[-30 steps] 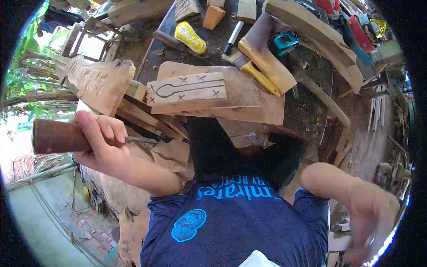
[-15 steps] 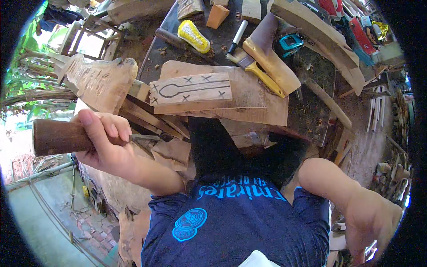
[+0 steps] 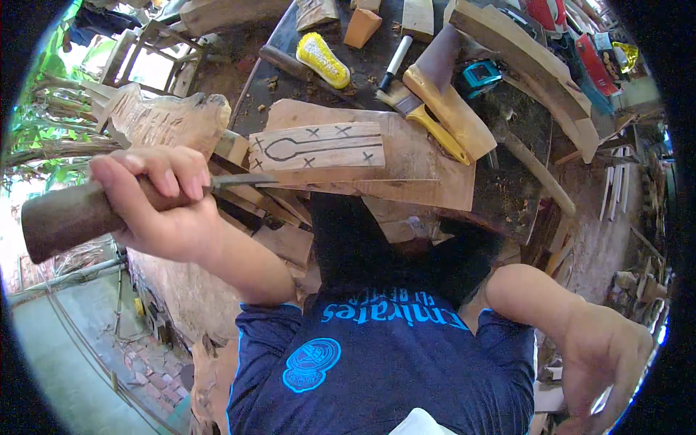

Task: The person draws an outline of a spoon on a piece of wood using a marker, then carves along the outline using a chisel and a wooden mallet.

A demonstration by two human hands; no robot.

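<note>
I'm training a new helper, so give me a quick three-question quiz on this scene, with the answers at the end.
1. Multiple choice: what does the left hand hold?
A) a marker
B) a bladed tool
C) a tape measure

2. True or false: the block with the black outline and crosses lies on top of a wider board.

3. Fill in the missing word: the paintbrush has a ____ handle.

Key:
1. B
2. True
3. yellow
</note>
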